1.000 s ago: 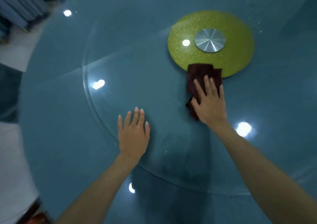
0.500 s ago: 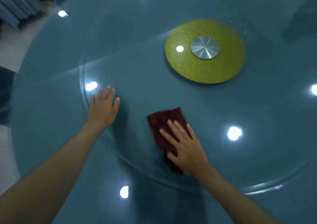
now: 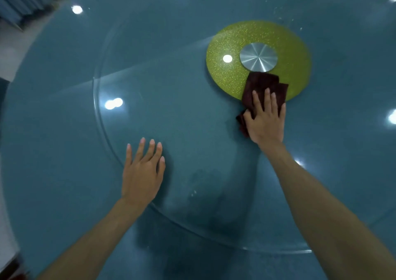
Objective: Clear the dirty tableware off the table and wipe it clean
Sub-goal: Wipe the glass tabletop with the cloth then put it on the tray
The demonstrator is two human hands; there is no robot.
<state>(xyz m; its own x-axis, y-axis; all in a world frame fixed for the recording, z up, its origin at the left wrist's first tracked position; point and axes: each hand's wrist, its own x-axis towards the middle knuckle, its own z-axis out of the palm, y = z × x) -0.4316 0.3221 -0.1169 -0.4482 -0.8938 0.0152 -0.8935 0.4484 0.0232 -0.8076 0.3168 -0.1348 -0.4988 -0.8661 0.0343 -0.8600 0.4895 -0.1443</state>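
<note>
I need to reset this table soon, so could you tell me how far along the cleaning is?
Clearing looks done: no tableware shows on the table. Wiping is in hand: the right hand presses a cloth flat at the near edge of the yellow disc, while the left hand rests flat on the glass. Left: specks beyond the disc and smears near the left hand.

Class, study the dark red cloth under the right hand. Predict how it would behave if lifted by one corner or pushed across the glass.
The dark red cloth would probably droop limply: it lies in soft, uneven folds under the right hand. It likely slides easily, since the glass turntable looks smooth and glossy. Pushed edge-on, it may bunch.
</note>
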